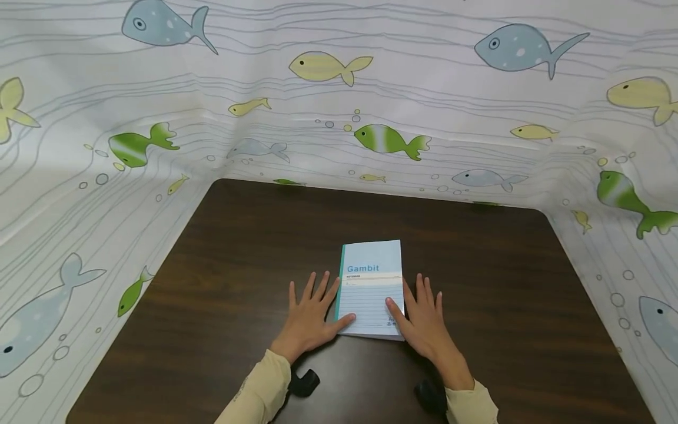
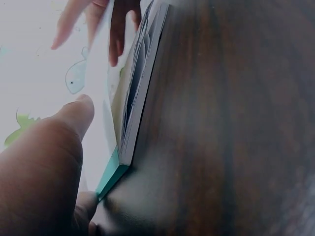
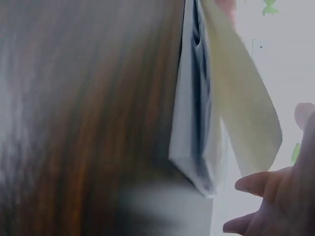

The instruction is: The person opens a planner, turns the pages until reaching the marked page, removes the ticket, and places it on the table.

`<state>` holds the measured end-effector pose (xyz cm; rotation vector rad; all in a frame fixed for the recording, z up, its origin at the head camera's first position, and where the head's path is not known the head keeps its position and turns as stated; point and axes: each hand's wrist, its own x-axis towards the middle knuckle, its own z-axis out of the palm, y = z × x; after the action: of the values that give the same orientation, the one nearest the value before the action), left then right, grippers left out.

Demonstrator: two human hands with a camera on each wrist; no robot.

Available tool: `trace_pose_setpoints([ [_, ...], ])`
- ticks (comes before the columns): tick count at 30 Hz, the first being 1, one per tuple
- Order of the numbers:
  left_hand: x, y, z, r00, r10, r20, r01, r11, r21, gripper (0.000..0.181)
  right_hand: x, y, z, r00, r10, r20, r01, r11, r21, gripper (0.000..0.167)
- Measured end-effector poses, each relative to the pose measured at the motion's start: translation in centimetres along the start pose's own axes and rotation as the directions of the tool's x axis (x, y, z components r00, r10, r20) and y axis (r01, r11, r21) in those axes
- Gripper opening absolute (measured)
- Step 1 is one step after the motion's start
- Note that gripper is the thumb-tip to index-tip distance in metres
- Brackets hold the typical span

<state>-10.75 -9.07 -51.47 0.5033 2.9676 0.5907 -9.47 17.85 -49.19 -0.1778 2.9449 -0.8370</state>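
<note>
A pale blue notebook (image 1: 369,294) marked "Gambit" lies on the table, its teal spine at the left. My left hand (image 1: 309,323) is spread beside the spine, with the thumb over the cover's lower left. At the right edge, my right hand (image 1: 426,324) lies with fingers extended and thumb over the cover. In the left wrist view, the left thumb (image 2: 59,137) is close to the notebook's cover (image 2: 101,123), which stands apart from the pages (image 2: 140,88). The right wrist view shows the raised cover (image 3: 246,98) near the right hand's fingers (image 3: 256,184).
The dark wooden table (image 1: 254,235) extends around the notebook. A white sheet with printed fish (image 1: 386,138) rises along its back and both sides. Black wrist pieces (image 1: 304,384) sit below the hands, by the light sleeves (image 1: 259,386).
</note>
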Motion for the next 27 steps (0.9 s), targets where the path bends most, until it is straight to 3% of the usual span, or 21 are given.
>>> trace_pose_setpoints([
  [6, -0.1, 0.2, -0.5, 1.0, -0.005, 0.021, 0.005, 1.0, -0.006, 0.096, -0.9, -1.6, -0.3, 0.994, -0.084, -0.064, 0.085, 0.996, 0.014, 0.077],
  [11, -0.7, 0.8, -0.5, 0.999, -0.004, 0.051, 0.007, 0.998, -0.064, 0.125, -1.5, -2.7, 0.2, 0.976, -0.212, -0.058, 0.218, 0.966, 0.142, 0.063],
  [14, -1.1, 1.2, -0.4, 1.0, 0.014, 0.021, -0.011, 0.991, -0.132, 0.13, -1.5, -3.0, 0.7, 0.956, -0.291, -0.024, 0.289, 0.932, 0.219, 0.055],
  [18, -1.4, 1.5, -0.1, 0.998, 0.025, -0.051, -0.033, 0.986, -0.163, 0.118, -1.8, -2.8, 1.3, 0.931, -0.364, 0.037, 0.342, 0.902, 0.263, 0.05],
  [27, -2.7, 1.4, -0.4, 0.979, -0.019, -0.201, -0.034, 0.966, -0.255, 0.107, -2.1, -2.2, 1.6, 0.903, -0.386, 0.186, 0.368, 0.921, 0.126, 0.047],
])
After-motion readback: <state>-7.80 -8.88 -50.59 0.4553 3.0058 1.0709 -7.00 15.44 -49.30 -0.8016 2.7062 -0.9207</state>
